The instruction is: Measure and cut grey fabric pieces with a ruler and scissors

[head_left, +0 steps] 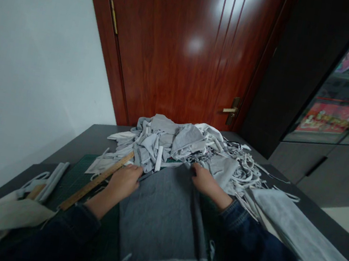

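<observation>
The left hand and right hand rest at the far edge of a gray cloth, fingers curled, grip unclear, just before a scrap heap.

Our left hand and right hand reach forward well apart, backs up, fingers curled down and angled inward toward each other, with bare wrists showing past our dark left sleeve and right sleeve.
</observation>
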The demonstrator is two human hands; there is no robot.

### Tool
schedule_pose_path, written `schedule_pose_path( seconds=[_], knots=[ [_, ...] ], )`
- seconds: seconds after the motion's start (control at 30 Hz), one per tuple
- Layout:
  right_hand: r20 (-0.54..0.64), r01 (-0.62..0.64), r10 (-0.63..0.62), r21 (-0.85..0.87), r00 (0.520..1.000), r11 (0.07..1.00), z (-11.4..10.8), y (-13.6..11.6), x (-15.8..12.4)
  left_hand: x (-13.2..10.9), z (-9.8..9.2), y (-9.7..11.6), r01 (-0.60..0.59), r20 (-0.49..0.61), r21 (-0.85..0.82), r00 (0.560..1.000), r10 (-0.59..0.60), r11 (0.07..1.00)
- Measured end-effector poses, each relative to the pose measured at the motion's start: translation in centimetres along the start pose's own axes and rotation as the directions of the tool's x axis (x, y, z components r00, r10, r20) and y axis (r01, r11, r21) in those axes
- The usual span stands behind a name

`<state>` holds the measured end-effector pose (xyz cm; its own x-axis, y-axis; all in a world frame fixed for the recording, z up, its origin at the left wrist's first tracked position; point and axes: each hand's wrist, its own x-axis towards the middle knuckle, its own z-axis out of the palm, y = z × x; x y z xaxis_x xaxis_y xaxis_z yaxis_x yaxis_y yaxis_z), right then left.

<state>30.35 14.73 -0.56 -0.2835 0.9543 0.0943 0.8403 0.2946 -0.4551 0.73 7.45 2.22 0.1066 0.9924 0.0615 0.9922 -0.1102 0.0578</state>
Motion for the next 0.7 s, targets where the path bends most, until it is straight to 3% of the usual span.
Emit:
schedule_pose_path(
  seconds=[0.17, 0.23, 0.27, 0.33, 0.4, 0.43, 0.47, 0.53, 0.6, 0.63, 0.7],
  knots=[
    [-0.028, 0.096, -0.093, 0.131, 0.995, 0.987, -1.3, 1.7, 2.6, -2.4, -0.6, 1.0, 0.083, 0.057, -0.086, 0.995, -0.079, 0.993],
    [-0.045, 0.147, -0.141, 0.175, 0.989, 0.974, -2.1, 2.4, 3.5, -4.1, -1.1, 0.7, 0.151, 0.155, -0.224, 0.981, -0.118, 0.963],
    [-0.052, 0.17, -0.163, 0.193, 0.985, 0.966, -2.4, 2.6, 3.9, -5.0, -1.3, 0.4, 0.2, 0.255, -0.337, 0.96, -0.115, 0.92],
    [-0.064, 0.203, -0.193, 0.219, 0.979, 0.954, -2.7, 2.7, 4.6, -6.8, -1.4, -0.4, 0.361, 0.523, -0.561, 0.852, -0.02, 0.745],
    [-0.064, 0.225, -0.216, 0.225, 0.974, 0.948, -2.4, 2.2, 5.1, -8.0, -1.4, -1.1, 0.467, 0.675, -0.56, 0.736, 0.05, 0.685],
    [-0.058, 0.238, -0.231, 0.223, 0.971, 0.945, -2.0, 1.7, 5.3, -8.2, -1.4, -1.2, 0.445, 0.678, -0.505, 0.735, 0.021, 0.739],
    [-0.048, 0.256, -0.251, 0.219, 0.967, 0.942, -1.5, 1.1, 5.4, -8.3, -1.5, -1.2, 0.388, 0.626, -0.437, 0.779, -0.035, 0.811],
    [-0.025, 0.301, -0.303, 0.212, 0.953, 0.93, -0.5, -0.3, 5.4, -8.0, -1.9, -0.7, 0.247, 0.417, -0.315, 0.904, -0.1, 0.916],
    [-0.011, 0.345, -0.351, 0.208, 0.936, 0.915, 0.4, -1.5, 5.3, -7.3, -2.2, 0.3, 0.066, 0.21, -0.298, 0.978, -0.002, 0.952],
    [-0.01, 0.36, -0.366, 0.206, 0.93, 0.91, 0.6, -2.0, 5.3, -7.1, -2.2, 0.8, -0.054, 0.148, -0.325, 0.983, 0.107, 0.944],
    [-0.02, 0.368, -0.372, 0.199, 0.928, 0.908, 0.7, -2.4, 5.4, -6.8, -1.7, 1.7, -0.278, 0.133, -0.391, 0.926, 0.353, 0.877]
  ],
)
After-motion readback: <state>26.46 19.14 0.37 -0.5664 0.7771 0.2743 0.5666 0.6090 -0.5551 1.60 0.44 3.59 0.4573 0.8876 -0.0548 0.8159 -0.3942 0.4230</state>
